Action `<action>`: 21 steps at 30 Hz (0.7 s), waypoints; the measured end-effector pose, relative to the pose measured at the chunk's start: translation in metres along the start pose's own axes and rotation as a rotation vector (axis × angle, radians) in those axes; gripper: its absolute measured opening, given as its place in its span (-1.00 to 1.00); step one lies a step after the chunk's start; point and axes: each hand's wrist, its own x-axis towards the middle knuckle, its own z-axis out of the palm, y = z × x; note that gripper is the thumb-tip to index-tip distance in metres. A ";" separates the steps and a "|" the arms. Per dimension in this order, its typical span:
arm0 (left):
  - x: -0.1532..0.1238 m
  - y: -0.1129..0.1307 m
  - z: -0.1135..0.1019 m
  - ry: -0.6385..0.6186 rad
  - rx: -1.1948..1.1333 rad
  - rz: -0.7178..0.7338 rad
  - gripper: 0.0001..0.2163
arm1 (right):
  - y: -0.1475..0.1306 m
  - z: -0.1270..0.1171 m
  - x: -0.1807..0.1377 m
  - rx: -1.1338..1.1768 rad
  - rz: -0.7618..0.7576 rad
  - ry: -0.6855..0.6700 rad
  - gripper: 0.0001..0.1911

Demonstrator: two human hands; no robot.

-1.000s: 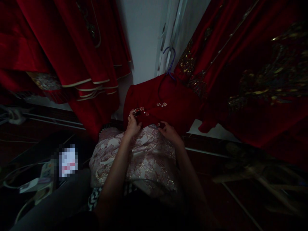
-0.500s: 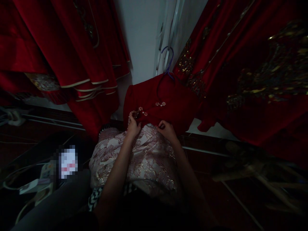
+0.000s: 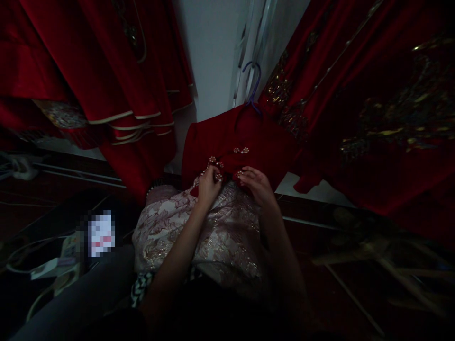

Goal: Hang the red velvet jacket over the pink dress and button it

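Observation:
A red top (image 3: 208, 137) hangs on a purple hanger (image 3: 255, 87), its lower part reaching down to a pale pink brocade fabric (image 3: 227, 232) with metallic threads. One pair of beaded flower fasteners (image 3: 241, 150) sits higher on the top's front. My left hand (image 3: 209, 185) is closed, thumb and forefinger pinching a beaded flower fastener (image 3: 218, 177) at the edge of the red cloth. Opposite it, my right hand (image 3: 259, 185) pinches the front's other edge by a second beaded fastener (image 3: 240, 173). The two hands are a short way apart.
Red garments (image 3: 121, 71) with pale piping hang at left, and gold-sequined red ones (image 3: 387, 128) at right. A white door (image 3: 213, 52) stands behind. A lit, blurred screen (image 3: 102, 234) and a power strip (image 3: 67, 270) lie at lower left. Wooden legs (image 3: 359, 253) stand at lower right.
My left hand has moved right, onto a beaded fastener. My right hand has shifted slightly up and right, and its fingers now point left across the red edge.

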 end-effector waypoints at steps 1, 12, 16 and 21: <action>-0.001 0.001 0.003 -0.117 0.013 0.028 -0.84 | -0.003 0.002 -0.003 -0.018 -0.001 -0.042 -0.60; 0.009 -0.006 -0.013 -0.285 0.019 0.028 -0.88 | 0.011 0.007 -0.001 -0.539 -0.173 0.013 -0.77; 0.011 -0.001 -0.017 -0.298 0.078 0.106 -0.91 | 0.013 0.010 -0.002 -0.543 -0.187 -0.032 -0.76; 0.008 0.000 -0.015 -0.344 0.111 0.123 -0.93 | 0.019 0.018 0.000 -0.532 -0.227 0.025 -0.78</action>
